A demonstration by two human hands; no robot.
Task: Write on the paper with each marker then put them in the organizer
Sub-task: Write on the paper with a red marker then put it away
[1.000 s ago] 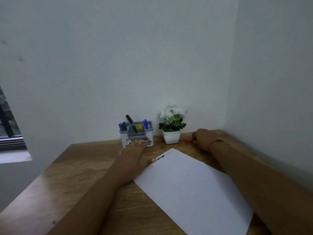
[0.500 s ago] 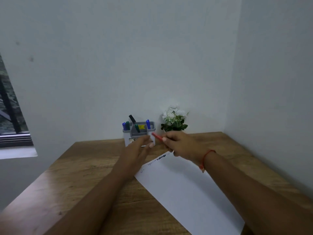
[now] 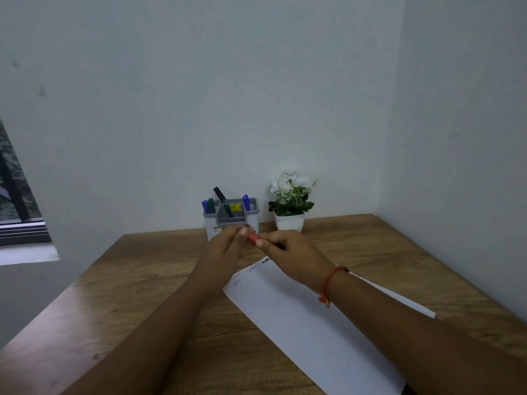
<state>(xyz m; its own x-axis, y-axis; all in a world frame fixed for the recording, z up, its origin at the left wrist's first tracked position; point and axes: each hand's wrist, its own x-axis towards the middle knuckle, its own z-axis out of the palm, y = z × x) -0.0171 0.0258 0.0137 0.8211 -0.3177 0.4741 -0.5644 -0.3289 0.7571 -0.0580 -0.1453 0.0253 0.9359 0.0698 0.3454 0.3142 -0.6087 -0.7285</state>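
While both hands hover near the back edge of the desk (image 3: 142,295), the right hand (image 3: 291,256) clasps the red marker (image 3: 252,238) over the paper (image 3: 299,315) and the left hand (image 3: 225,246) pinches its cap end; a straight pull, clear of the organizer (image 3: 231,216) behind, should uncap it.

Reaching forward with both forearms, angling them inward to meet up front. Gripping one end of the red marker (image 3: 252,238) with the right hand (image 3: 288,252), fingers (image 3: 261,243) curled round it, knuckles up. Pinching the other end with the left hand (image 3: 225,246), fingertips (image 3: 243,232) bunched together. Wearing a red thread (image 3: 330,280) on the right wrist, btw.
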